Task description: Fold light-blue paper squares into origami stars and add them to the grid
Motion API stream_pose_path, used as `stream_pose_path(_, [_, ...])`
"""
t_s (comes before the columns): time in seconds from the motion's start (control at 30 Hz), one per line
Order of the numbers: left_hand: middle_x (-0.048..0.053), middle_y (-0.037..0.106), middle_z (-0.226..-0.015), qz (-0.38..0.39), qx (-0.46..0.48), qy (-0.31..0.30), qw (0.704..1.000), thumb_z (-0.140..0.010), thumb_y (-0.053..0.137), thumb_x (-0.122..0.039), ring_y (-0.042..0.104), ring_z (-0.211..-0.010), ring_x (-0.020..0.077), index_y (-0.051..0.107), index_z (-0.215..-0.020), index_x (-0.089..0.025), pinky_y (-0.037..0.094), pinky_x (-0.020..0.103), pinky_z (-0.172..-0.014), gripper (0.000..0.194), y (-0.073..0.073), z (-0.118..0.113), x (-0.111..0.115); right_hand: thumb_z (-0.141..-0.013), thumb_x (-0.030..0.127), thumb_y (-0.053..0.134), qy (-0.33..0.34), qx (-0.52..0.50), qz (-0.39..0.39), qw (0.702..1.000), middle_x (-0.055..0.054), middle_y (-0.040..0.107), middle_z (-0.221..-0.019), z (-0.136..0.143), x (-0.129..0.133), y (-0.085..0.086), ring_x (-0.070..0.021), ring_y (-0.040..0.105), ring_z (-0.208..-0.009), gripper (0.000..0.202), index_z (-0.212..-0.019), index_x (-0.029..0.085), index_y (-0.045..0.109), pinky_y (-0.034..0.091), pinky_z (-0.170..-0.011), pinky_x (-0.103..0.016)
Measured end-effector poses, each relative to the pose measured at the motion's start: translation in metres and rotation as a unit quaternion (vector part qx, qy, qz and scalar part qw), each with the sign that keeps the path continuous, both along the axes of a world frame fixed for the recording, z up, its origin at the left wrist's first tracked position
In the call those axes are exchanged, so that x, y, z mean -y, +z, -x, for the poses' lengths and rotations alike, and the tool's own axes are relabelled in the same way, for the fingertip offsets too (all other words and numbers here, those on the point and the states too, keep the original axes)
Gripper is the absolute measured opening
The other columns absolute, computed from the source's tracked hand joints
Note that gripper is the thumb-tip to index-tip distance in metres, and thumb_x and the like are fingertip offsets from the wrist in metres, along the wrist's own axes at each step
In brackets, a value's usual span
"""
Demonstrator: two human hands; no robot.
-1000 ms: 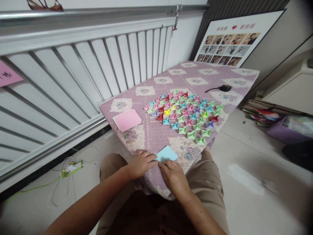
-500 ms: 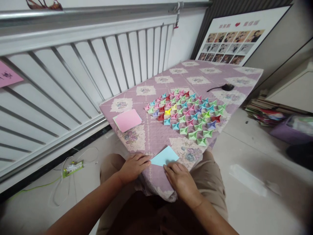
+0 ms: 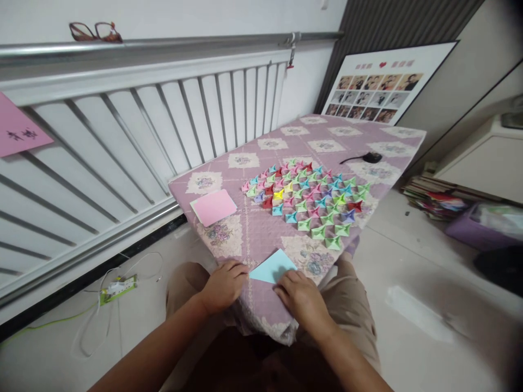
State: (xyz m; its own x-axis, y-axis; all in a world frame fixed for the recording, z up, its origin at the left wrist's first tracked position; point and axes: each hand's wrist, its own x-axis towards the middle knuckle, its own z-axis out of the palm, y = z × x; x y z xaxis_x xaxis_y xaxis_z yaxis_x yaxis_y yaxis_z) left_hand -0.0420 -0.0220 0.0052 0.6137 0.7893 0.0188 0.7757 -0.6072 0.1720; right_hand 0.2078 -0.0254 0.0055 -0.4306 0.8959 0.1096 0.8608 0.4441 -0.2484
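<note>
A folded light blue sheet of paper [image 3: 270, 265] lies near the front corner of the cloth-covered table, its narrow point toward the left. At that point are the closed fingertips of my left hand [image 3: 224, 284], pinching or pressing it; the thumb is partly hidden. My right hand [image 3: 301, 295] curls its fingers over the sheet's lower right edge, with the thumb tucked below. Beyond the sheet stand rows of small folded paper pieces [image 3: 301, 205] in green, pink, blue, red and yellow. Left of them rests a stack of paper sheets [image 3: 214, 207], pink on top.
The table [image 3: 261, 231] narrows toward me, under a purple floral cloth. A black cord-like object [image 3: 371, 157] lies at its far right. A white radiator [image 3: 155, 130] runs along the left side. On the floor at left is a power strip [image 3: 118, 288] with loose cables.
My right fingers have moved from the sheet's bottom edge up and over its right corner. The left hand stays at the narrow point. The camera view has tilted up slightly.
</note>
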Motion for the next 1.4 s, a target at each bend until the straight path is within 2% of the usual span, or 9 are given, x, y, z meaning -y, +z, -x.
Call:
stream_pose_path(0.17, [0.006,0.058,-0.111,0.0,-0.044,0.031,0.999,-0.09,0.052,-0.029,0.047,-0.106,0.0231,0.064,-0.09,-0.019,0.041,0.037,-0.089,0.016,0.013,-0.022,-0.009,-0.081,0.023,0.06,-0.002,-0.048,0.07,0.996,0.0,0.061,-0.081,0.0,-0.016,0.009,-0.0158,0.054,-0.08,0.006,-0.075,0.021,0.059,0.036,-0.071,-0.026])
stream_pose_path(0.37, [0.006,0.058,-0.103,-0.048,-0.072,-0.036,0.996,-0.092,0.047,-0.022,0.049,-0.099,0.0213,0.059,-0.094,-0.017,0.043,0.034,-0.081,0.013,0.014,-0.042,-0.016,-0.081,0.023,0.057,0.007,-0.059,0.086,0.994,-0.001,0.061,-0.08,-0.003,-0.019,0.006,-0.0156,0.053,-0.08,0.007,-0.074,0.021,0.059,0.035,-0.071,-0.025])
stream_pose_path(0.6, [0.007,0.058,-0.098,-0.067,-0.11,-0.06,0.99,-0.091,0.048,-0.02,0.053,-0.089,0.0212,0.057,-0.093,-0.016,0.043,0.031,-0.068,0.01,0.003,-0.047,-0.016,-0.079,0.024,0.059,-0.013,-0.072,0.065,0.995,0.0,0.06,-0.08,-0.002,-0.015,0.002,-0.0164,0.053,-0.079,0.007,-0.073,0.021,0.057,0.033,-0.07,-0.026])
stream_pose_path(0.73, [0.007,0.059,-0.095,-0.079,-0.108,-0.056,0.989,-0.091,0.049,-0.021,0.053,-0.087,0.0207,0.057,-0.091,-0.016,0.043,0.032,-0.069,0.01,0.0,-0.048,-0.018,-0.078,0.027,0.062,-0.027,-0.074,0.048,0.996,-0.001,0.061,-0.082,0.0,-0.012,0.002,-0.0172,0.054,-0.08,0.007,-0.076,0.021,0.057,0.032,-0.07,-0.027])
stream_pose_path(0.87, [0.005,0.059,-0.094,-0.103,-0.081,-0.038,0.991,-0.09,0.051,-0.023,0.052,-0.088,0.0212,0.058,-0.09,-0.017,0.043,0.034,-0.073,0.009,0.004,-0.049,-0.018,-0.08,0.026,0.062,-0.055,-0.071,-0.013,0.996,-0.002,0.061,-0.082,0.004,-0.005,-0.006,-0.0185,0.053,-0.08,0.007,-0.078,0.021,0.058,0.031,-0.07,-0.029])
stream_pose_path(1.03, [0.004,0.059,-0.098,-0.13,-0.025,-0.026,0.991,-0.092,0.049,-0.023,0.05,-0.091,0.0199,0.058,-0.091,-0.019,0.042,0.034,-0.077,0.01,0.018,-0.051,-0.017,-0.086,0.022,0.057,-0.044,-0.058,-0.113,0.991,-0.003,0.061,-0.08,0.007,0.004,-0.012,-0.0199,0.052,-0.079,0.009,-0.077,0.022,0.059,0.029,-0.073,-0.032])
stream_pose_path(1.2, [0.003,0.059,-0.092,-0.132,0.0,0.004,0.991,-0.092,0.049,-0.025,0.051,-0.087,0.0188,0.06,-0.09,-0.02,0.043,0.033,-0.077,0.013,0.043,-0.053,-0.015,-0.089,0.022,0.051,-0.031,-0.079,-0.168,0.982,-0.003,0.058,-0.077,0.009,0.004,-0.002,-0.0191,0.05,-0.073,0.014,-0.079,0.022,0.059,0.03,-0.071,-0.032])
stream_pose_path(1.3, [0.003,0.059,-0.089,-0.154,0.055,0.005,0.986,-0.092,0.047,-0.023,0.052,-0.083,0.0182,0.061,-0.092,-0.021,0.045,0.032,-0.075,0.014,0.064,-0.051,-0.011,-0.091,0.022,0.046,-0.019,-0.147,-0.147,0.978,-0.003,0.057,-0.075,0.011,0.001,0.01,-0.0181,0.049,-0.072,0.019,-0.076,0.02,0.057,0.032,-0.069,-0.03])
stream_pose_path(1.4, [0.007,0.06,-0.098,-0.232,0.192,0.016,0.953,-0.092,0.044,-0.018,0.054,-0.091,0.0184,0.057,-0.109,-0.018,0.047,0.033,-0.081,0.022,0.082,-0.045,-0.005,-0.091,0.024,0.044,-0.026,-0.269,-0.069,0.96,-0.003,0.055,-0.074,0.013,-0.001,0.025,-0.0171,0.05,-0.072,0.02,-0.074,0.019,0.055,0.035,-0.068,-0.028])
